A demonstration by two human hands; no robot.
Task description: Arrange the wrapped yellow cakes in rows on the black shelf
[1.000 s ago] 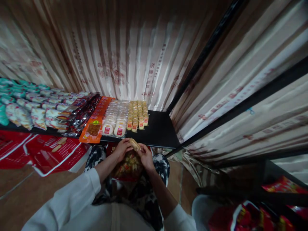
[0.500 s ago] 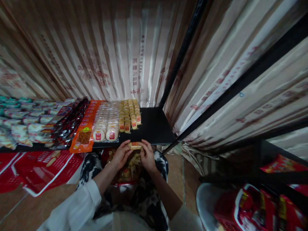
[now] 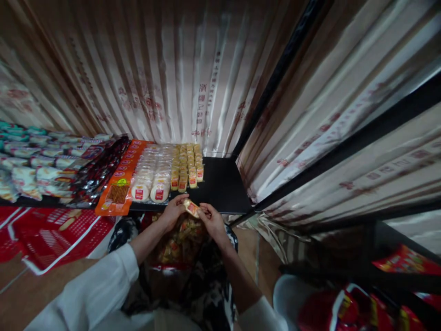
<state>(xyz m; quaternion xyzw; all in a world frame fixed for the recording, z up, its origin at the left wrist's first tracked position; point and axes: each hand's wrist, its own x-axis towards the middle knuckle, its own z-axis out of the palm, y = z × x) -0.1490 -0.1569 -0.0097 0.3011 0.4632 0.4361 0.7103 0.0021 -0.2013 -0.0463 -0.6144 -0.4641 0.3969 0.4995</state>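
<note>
Between my two hands is a small yellow snack packet (image 3: 192,208) with a red-and-white label, tilted down to the right. My left hand (image 3: 175,211) pinches its left end and my right hand (image 3: 212,220) grips the right end. Below them, between my knees, lies a bag of similar yellow packets (image 3: 182,243), partly hidden by my hands. Just ahead on the black shelf (image 3: 223,184) stand rows of matching yellow packets (image 3: 188,170). Left of those are rows of round white wrapped crackers (image 3: 151,179).
Further left on the shelf lie orange snack bags (image 3: 119,184), dark red packets (image 3: 93,174) and white packets (image 3: 44,174). Red baskets (image 3: 62,234) sit on the floor at left. A pale tub (image 3: 285,299) and red packages (image 3: 354,308) are at lower right. Black posts (image 3: 272,92) and curtains (image 3: 172,69) surround the shelf.
The packet in my hands has turned from level to slanting, its right end lower. The view has shifted slightly, and more of the bag below shows.
</note>
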